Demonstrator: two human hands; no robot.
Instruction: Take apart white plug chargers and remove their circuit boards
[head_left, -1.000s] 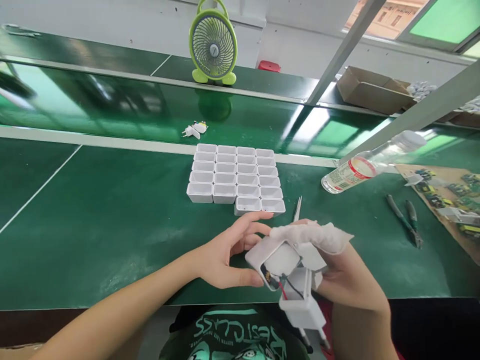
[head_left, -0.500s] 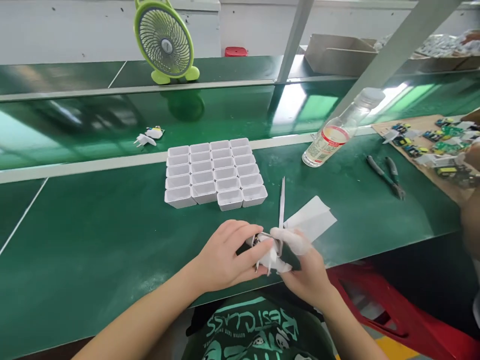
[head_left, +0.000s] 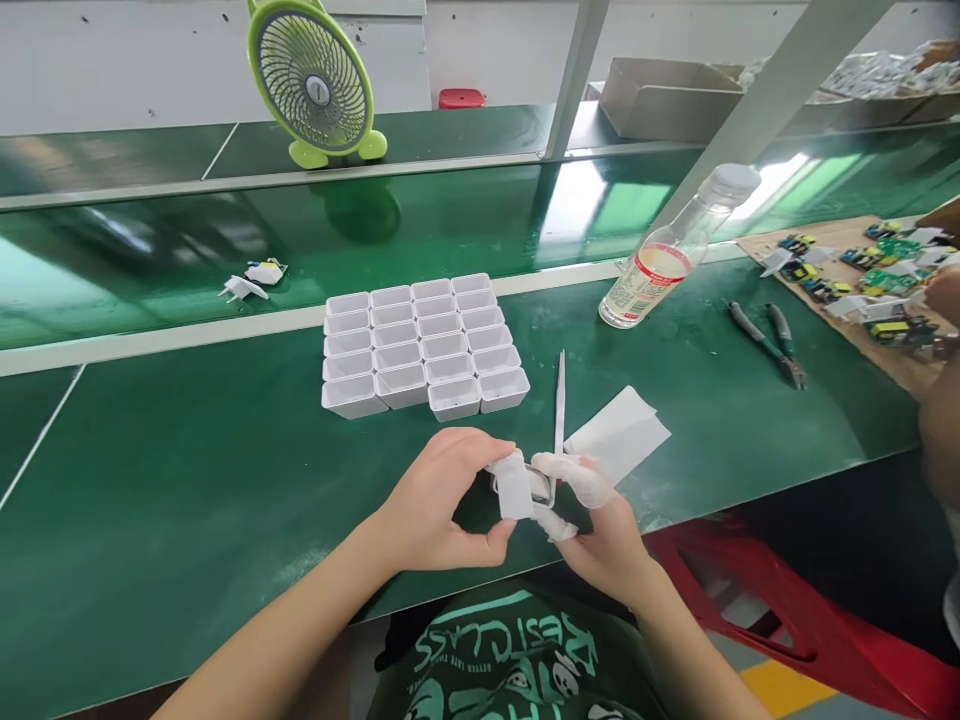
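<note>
My left hand (head_left: pixel 442 505) pinches a small white plastic piece (head_left: pixel 515 488) between thumb and fingers, with a flat rectangular face showing. Right against it, my right hand (head_left: pixel 600 515) grips a small white plastic casing (head_left: pixel 540 484) with an open, grey-looking rim. White coverings wrap the thumb and a finger of that hand. The two parts meet or nearly meet; whether they are joined I cannot tell. Just beyond the right hand lie metal tweezers (head_left: pixel 560 400) and folded white paper (head_left: pixel 619 435). A block of white open boxes (head_left: pixel 454 398) stands ahead of my hands.
A plastic bottle (head_left: pixel 649 270) and pliers (head_left: pixel 772 350) are to the right. Cardboard (head_left: pixel 911 350) there carries several circuit boards, near another person's arm (head_left: pixel 941 420). A white plug (head_left: pixel 244 288) lies at the back left, below a green fan (head_left: pixel 315 90). A red stool (head_left: pixel 787 610) stands below the table.
Two prongs showed at my left fingers before; now a flat white face shows there. My left thumb has moved below the piece. The view has shifted slightly.
</note>
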